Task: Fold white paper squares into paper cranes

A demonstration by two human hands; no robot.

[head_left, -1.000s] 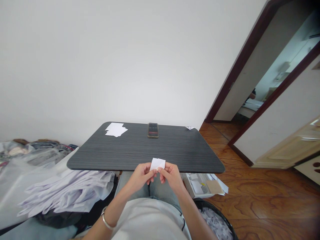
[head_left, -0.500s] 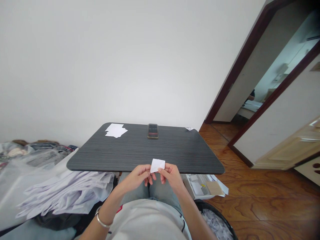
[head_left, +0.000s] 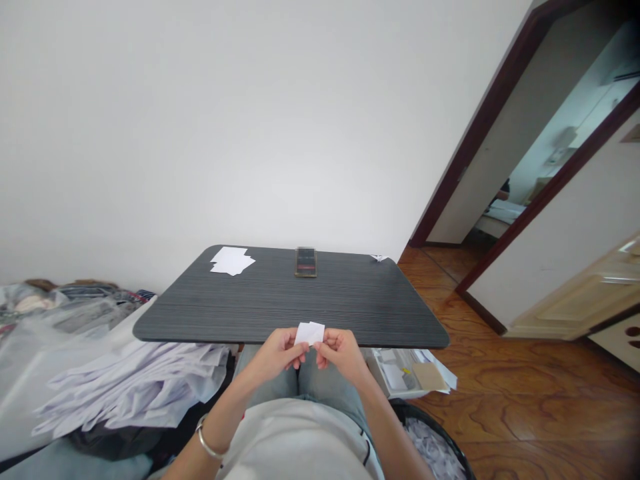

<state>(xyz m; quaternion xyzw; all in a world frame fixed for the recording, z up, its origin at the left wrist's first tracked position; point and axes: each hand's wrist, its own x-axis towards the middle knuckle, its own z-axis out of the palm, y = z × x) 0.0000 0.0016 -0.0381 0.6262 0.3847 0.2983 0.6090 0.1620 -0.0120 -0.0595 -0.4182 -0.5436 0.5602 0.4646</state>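
Shifted slightly leftward, your white paper [head_left: 309,333] is pinched by the fingers of your left hand [head_left: 280,351] and right hand [head_left: 344,351].

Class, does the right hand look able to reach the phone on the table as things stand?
Probably yes: nothing visible blocks the way across the dark table from the right hand to the phone, though that hand is pinching the white paper.

Phone [head_left: 305,262] lying flat, heaped white cloth [head_left: 135,383] — lower left, wooden floor [head_left: 540,400], dark door frame [head_left: 471,140]
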